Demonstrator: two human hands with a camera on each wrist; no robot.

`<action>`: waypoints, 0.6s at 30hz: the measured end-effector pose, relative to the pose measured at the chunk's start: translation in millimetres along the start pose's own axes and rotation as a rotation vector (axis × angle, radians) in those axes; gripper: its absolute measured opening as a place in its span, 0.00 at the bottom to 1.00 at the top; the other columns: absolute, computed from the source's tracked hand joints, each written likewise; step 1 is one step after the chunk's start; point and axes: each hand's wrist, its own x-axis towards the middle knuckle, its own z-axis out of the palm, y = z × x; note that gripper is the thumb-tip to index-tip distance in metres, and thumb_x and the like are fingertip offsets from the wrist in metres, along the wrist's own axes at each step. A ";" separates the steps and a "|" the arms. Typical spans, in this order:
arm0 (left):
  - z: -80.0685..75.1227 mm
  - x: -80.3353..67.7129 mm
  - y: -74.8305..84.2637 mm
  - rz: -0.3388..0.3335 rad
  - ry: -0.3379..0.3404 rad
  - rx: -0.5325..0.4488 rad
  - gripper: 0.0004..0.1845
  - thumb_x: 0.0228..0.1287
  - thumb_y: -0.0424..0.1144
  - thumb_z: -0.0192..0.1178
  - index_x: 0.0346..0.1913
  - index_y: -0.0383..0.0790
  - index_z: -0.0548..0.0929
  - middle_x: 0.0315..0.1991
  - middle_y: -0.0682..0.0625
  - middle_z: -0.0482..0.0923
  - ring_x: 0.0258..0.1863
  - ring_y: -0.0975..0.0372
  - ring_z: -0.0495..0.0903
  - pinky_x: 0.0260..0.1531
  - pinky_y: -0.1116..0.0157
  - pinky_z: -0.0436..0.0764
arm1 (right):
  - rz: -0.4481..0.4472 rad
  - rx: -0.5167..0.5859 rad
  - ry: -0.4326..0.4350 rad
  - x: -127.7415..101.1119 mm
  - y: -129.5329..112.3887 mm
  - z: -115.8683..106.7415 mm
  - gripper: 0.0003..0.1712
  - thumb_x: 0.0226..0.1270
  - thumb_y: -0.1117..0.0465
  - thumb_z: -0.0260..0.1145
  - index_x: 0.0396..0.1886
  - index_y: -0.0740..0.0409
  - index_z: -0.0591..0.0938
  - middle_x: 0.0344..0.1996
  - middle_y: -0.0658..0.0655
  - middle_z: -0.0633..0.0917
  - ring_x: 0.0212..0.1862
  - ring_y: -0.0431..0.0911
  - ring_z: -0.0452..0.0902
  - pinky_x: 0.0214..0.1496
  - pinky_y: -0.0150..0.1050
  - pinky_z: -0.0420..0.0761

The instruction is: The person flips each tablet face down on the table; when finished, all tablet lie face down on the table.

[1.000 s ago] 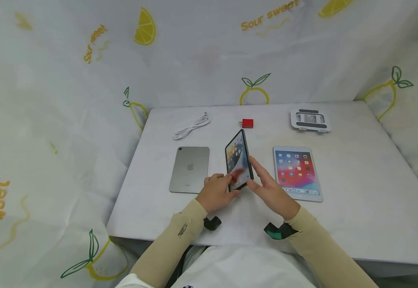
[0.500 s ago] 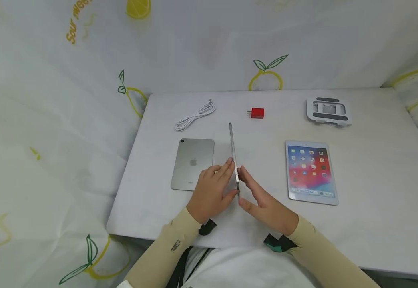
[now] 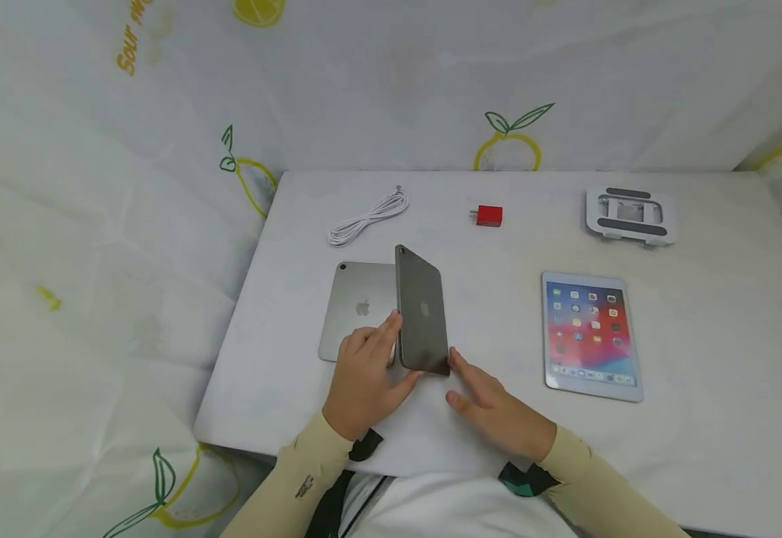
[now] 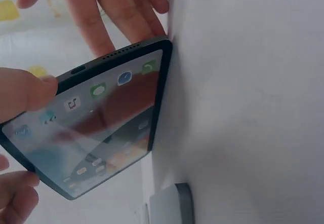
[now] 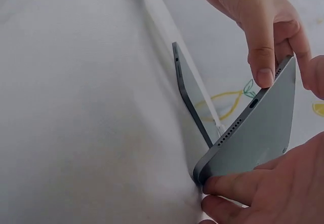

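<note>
Currently, my left hand pinches the gray tablet, tilted on edge near center frame; my right hand touches its lower corner, fingers extended. I judge it half-turned, not yet flat. Already flat: the silver tablet, center left, back up; the white tablet, right, screen up.

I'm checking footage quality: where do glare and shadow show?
Left wrist: pale haze veils the screen of the grey, black-bordered rectangular tablet; soft shadow beside it on the white table. Right wrist: its grey back shows no bright glare. Head: colours look vivid on the white-framed rectangular tablet.
</note>
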 end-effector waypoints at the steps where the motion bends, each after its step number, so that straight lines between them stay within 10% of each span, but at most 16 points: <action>1: 0.8 -2.1 -0.9 -0.027 -0.004 -0.004 0.52 0.47 0.46 0.87 0.73 0.27 0.74 0.60 0.38 0.85 0.47 0.47 0.81 0.42 0.50 0.81 | -0.001 -0.008 0.004 1.0 1.5 2.1 0.45 0.88 0.46 0.55 0.88 0.63 0.47 0.84 0.65 0.57 0.84 0.66 0.45 0.79 0.71 0.50; 6: 11.4 -7.6 -8.9 -0.152 -0.059 -0.058 0.53 0.48 0.43 0.87 0.74 0.24 0.72 0.44 0.39 0.87 0.46 0.46 0.81 0.45 0.49 0.82 | 0.076 -0.086 0.032 3.3 6.5 11.2 0.47 0.86 0.42 0.57 0.89 0.60 0.48 0.85 0.65 0.54 0.83 0.67 0.46 0.77 0.72 0.53; 18: 58.5 27.2 -39.1 -0.320 -0.423 -0.038 0.49 0.52 0.48 0.86 0.76 0.37 0.76 0.43 0.43 0.88 0.45 0.51 0.83 0.43 0.55 0.85 | 0.102 -0.257 0.144 18.0 15.8 -9.8 0.48 0.85 0.38 0.56 0.87 0.64 0.53 0.84 0.66 0.56 0.83 0.68 0.47 0.75 0.77 0.49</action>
